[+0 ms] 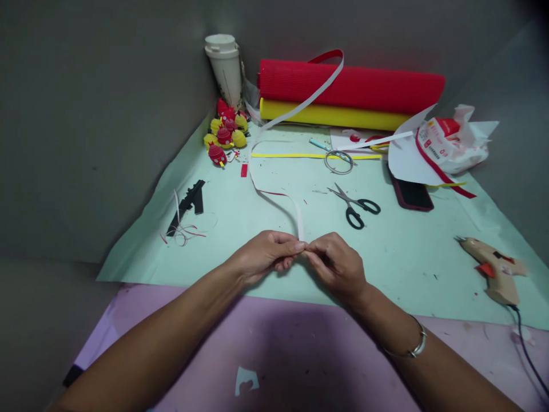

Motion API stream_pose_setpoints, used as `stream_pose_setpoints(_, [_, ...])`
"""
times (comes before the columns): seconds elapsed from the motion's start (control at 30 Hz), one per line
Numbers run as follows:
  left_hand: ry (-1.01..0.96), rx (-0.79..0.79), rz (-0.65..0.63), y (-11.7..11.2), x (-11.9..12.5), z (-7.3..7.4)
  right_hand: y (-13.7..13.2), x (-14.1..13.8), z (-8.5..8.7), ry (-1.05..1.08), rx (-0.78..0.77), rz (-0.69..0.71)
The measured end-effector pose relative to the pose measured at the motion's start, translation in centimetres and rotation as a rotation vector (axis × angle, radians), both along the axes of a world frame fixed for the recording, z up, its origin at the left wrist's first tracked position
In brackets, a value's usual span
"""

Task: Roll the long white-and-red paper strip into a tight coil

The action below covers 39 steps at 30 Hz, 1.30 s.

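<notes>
Pinched between both your left hand [268, 253] and right hand [337, 264], the paper strip [300, 220] end sits mid-mat; its long tail (looping past the scissors [355, 204]) could snag, tearing it.

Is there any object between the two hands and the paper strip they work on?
No. The left hand and right hand already pinch the near end of the paper strip between their fingertips. The scissors lie apart, farther back on the green sheet.
</notes>
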State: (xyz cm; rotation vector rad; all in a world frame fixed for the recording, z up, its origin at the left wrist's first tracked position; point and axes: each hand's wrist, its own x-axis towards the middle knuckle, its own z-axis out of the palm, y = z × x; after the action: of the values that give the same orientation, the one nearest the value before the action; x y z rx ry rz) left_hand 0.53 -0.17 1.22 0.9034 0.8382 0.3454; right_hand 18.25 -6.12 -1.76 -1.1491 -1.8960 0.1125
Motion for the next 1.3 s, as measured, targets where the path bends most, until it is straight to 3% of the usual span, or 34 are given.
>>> stream_pose_setpoints(0.27, [-0.006, 0.000, 0.031, -0.2, 0.1, -0.3, -0.1, 0.1, -0.2, -0.098, -0.010, -0.036])
stream_pose_setpoints(0.67, [0.042, 0.108, -0.102, 0.6, -0.7, 0.0, 0.1, 0.3, -0.6, -0.132, -0.097, 0.068])
stream_pose_setpoints(1.0, [0.097, 0.117, -0.161, 0.8, -1.0, -0.2, 0.5, 0.8, 0.0, 0.052, -0.311, 0.238])
stream_pose_setpoints(1.3, [0.007, -0.043, 0.054, -0.1, 0.2, 0.0, 0.1, 0.1, -0.1, -0.028, -0.050, 0.001])
